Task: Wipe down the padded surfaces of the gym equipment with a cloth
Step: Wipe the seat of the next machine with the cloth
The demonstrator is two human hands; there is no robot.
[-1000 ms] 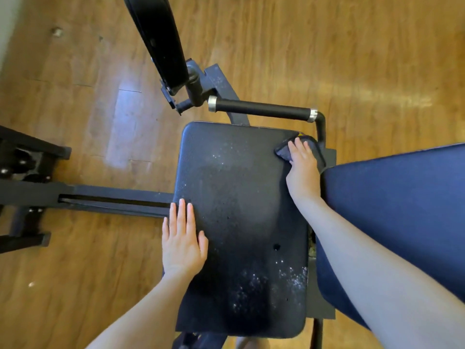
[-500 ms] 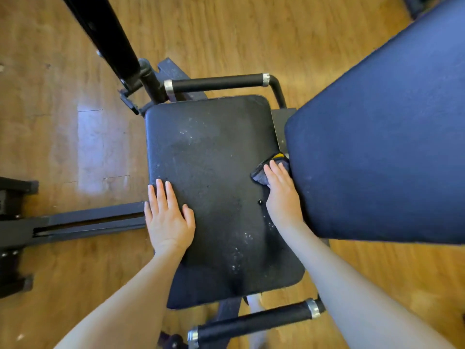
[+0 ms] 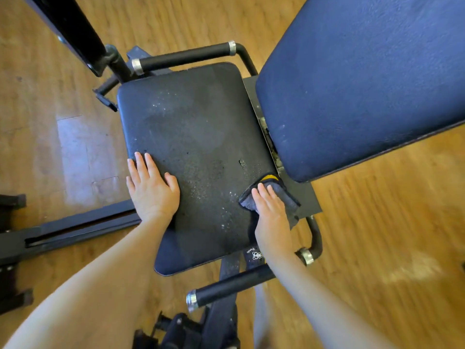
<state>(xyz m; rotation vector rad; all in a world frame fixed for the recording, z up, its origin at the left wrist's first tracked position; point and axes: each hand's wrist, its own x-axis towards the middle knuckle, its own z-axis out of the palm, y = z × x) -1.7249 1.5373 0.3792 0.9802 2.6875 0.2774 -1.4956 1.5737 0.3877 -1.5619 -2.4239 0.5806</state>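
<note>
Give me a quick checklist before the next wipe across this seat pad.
1. Cloth under the wiping hand: ok. The right hand presses flat on the cloth.
2. Cloth on the pad: partly ok. It sits at the near right edge of the seat pad and hangs over the edge.
3. Other hand out of the path: not ok. The left hand rests flat on the pad's left edge, where a stroke to the left would end.
4. Area left to wipe: not ok. White specks show beside the cloth, more near the far left corner.
5. Back pad done: cannot tell.
</note>
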